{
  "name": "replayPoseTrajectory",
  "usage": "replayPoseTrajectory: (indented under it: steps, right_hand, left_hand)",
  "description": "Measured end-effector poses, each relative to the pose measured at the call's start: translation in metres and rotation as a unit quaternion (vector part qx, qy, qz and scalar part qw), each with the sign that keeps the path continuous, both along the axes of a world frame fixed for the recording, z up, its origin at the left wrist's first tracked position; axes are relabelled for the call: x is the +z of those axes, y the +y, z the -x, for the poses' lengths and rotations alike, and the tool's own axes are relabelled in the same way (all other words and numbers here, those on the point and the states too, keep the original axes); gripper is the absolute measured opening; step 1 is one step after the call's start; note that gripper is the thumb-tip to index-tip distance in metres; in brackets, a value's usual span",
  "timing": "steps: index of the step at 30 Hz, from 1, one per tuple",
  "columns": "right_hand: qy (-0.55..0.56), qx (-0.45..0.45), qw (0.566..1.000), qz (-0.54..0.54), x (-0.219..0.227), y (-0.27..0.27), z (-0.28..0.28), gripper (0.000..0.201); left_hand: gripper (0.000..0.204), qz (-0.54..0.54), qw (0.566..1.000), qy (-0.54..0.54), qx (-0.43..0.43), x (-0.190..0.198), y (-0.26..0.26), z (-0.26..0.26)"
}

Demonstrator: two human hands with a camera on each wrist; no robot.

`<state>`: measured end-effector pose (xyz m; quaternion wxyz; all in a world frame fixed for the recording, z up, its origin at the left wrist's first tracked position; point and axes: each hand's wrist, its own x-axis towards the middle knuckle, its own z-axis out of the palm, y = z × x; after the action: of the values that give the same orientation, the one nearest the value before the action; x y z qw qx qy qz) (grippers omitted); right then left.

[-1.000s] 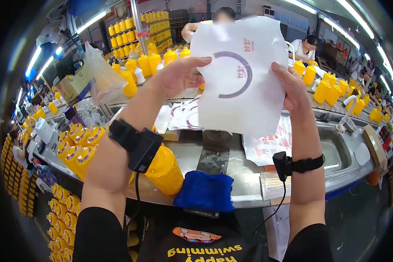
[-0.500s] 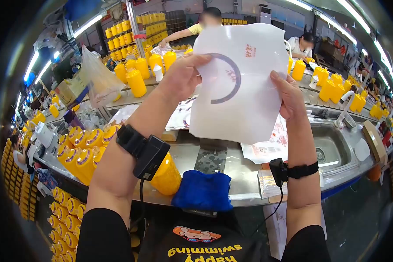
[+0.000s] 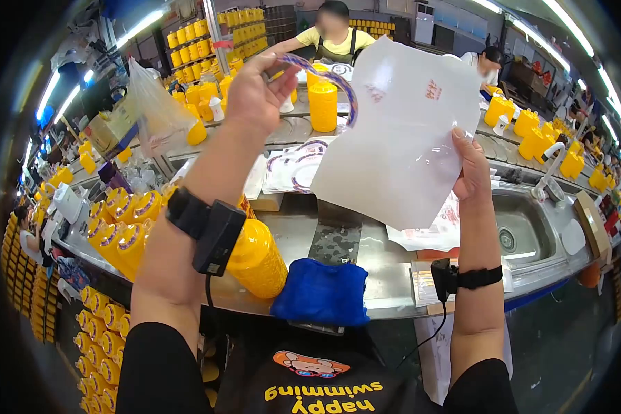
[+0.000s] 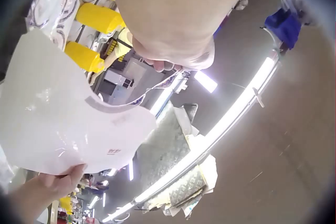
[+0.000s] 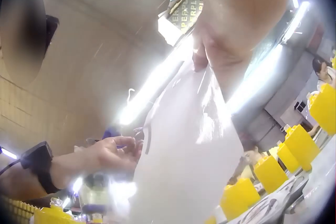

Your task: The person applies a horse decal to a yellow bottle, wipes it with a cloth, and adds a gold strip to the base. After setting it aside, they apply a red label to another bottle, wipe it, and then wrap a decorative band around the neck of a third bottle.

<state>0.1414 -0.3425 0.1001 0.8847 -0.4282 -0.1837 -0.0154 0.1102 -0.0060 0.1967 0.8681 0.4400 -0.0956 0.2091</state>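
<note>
My left hand (image 3: 254,96) pinches one end of a curved purple patterned decal strip (image 3: 338,83). The strip arcs to the right, and its far end is still against a white backing sheet (image 3: 400,155). By its right edge my right hand (image 3: 472,165) grips that sheet, thumb on the near face. Small red print shows near the sheet's top. From the left wrist view, the strip (image 4: 152,88) spans the gap between the left fingers and the curved edge of the sheet (image 4: 58,113). Over the right wrist, the sheet (image 5: 184,155) hangs below the right thumb.
Below the hands, a yellow bottle (image 3: 257,262) and a folded blue cloth (image 3: 322,292) lie at the metal counter's front edge. More printed sheets (image 3: 293,165) lie behind. A sink (image 3: 524,228) is on the right. Another person (image 3: 331,38) works across the conveyor among yellow bottles.
My left hand has moved up and left, drawing the strip's end away from the sheet. The sheet has tilted and shifted right in the right hand.
</note>
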Motion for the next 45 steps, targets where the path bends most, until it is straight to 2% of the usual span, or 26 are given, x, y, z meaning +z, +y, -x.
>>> replayPoseTrajectory:
  steps: [1, 5, 8, 9, 13, 16, 17, 20, 21, 24, 25, 28, 32, 33, 34, 35, 38, 41, 44, 45]
  right_hand:
    - [0.003, -0.002, 1.000, 0.003, -0.004, -0.003, -0.003, 0.036]
    - [0.025, -0.031, 0.999, 0.003, -0.017, -0.018, -0.012, 0.038]
    - [0.038, -0.047, 0.998, -0.010, -0.023, -0.037, -0.013, 0.039]
    - [0.036, -0.047, 0.998, -0.018, -0.022, -0.043, -0.011, 0.039]
    - [0.024, -0.094, 0.995, -0.007, -0.021, -0.061, 0.002, 0.036]
    - [0.035, -0.128, 0.991, 0.000, -0.019, -0.070, 0.012, 0.035]
    - [0.032, -0.132, 0.991, 0.013, -0.019, -0.070, 0.021, 0.035]
    - [0.051, -0.120, 0.991, 0.015, -0.017, -0.066, 0.037, 0.032]
    - [0.048, -0.122, 0.991, 0.012, -0.020, -0.066, 0.039, 0.032]
    - [0.039, -0.113, 0.993, 0.003, -0.024, -0.069, 0.036, 0.031]
    - [0.041, -0.101, 0.994, 0.001, -0.025, -0.073, 0.034, 0.031]
    - [0.054, -0.090, 0.994, 0.011, -0.022, -0.063, 0.036, 0.028]
    - [0.038, -0.110, 0.991, 0.067, -0.013, -0.029, 0.060, 0.027]
    - [0.031, -0.131, 0.987, 0.089, -0.010, -0.026, 0.066, 0.027]
    - [0.013, -0.100, 0.991, 0.093, -0.010, -0.026, 0.067, 0.028]
    - [-0.003, -0.069, 0.993, 0.099, -0.010, -0.027, 0.068, 0.028]
    - [0.030, -0.063, 0.995, 0.066, -0.006, -0.017, 0.074, 0.031]
    - [0.029, -0.016, 0.999, 0.038, -0.004, -0.013, 0.079, 0.034]
    - [0.041, -0.008, 0.999, 0.027, -0.011, -0.019, 0.082, 0.037]
    - [0.038, -0.006, 0.999, 0.019, -0.010, -0.021, 0.084, 0.037]
  left_hand:
    - [0.018, 0.025, 0.999, 0.008, 0.023, 0.004, 0.004, 0.000]
    - [0.018, -0.057, 0.997, -0.035, 0.044, 0.011, 0.019, 0.012]
    - [0.018, -0.229, 0.970, -0.046, 0.062, 0.007, 0.014, 0.029]
    - [0.018, -0.336, 0.941, -0.048, 0.017, 0.007, 0.013, 0.032]
    - [0.017, -0.348, 0.935, -0.063, -0.019, -0.006, -0.017, 0.056]
    - [0.022, -0.261, 0.958, 0.076, -0.090, -0.013, -0.018, 0.080]
    - [0.034, -0.244, 0.959, 0.122, -0.081, -0.012, -0.017, 0.090]
    - [0.020, -0.293, 0.948, 0.059, -0.106, -0.019, 0.006, 0.130]
    - [0.019, -0.279, 0.954, 0.071, -0.088, -0.023, 0.010, 0.142]
    - [0.021, -0.260, 0.952, 0.123, -0.110, -0.025, 0.031, 0.174]
    - [0.021, -0.281, 0.943, 0.154, -0.084, -0.027, 0.035, 0.181]
    - [0.022, -0.433, 0.878, 0.204, -0.021, -0.037, 0.045, 0.178]
    - [0.020, -0.600, 0.791, 0.099, 0.075, -0.074, 0.057, 0.153]
    - [0.021, -0.607, 0.785, 0.088, 0.085, -0.071, 0.056, 0.151]
    - [0.021, -0.614, 0.780, 0.073, 0.091, -0.072, 0.053, 0.155]
    - [0.021, -0.628, 0.758, 0.143, 0.101, -0.061, 0.044, 0.160]
    - [0.025, -0.708, 0.682, 0.074, 0.168, -0.070, 0.053, 0.150]
    - [0.028, -0.669, 0.721, 0.120, 0.134, -0.079, 0.066, 0.139]
    - [0.034, -0.611, 0.761, 0.133, 0.172, -0.079, 0.073, 0.129]
    - [0.036, -0.607, 0.762, 0.146, 0.174, -0.074, 0.078, 0.122]
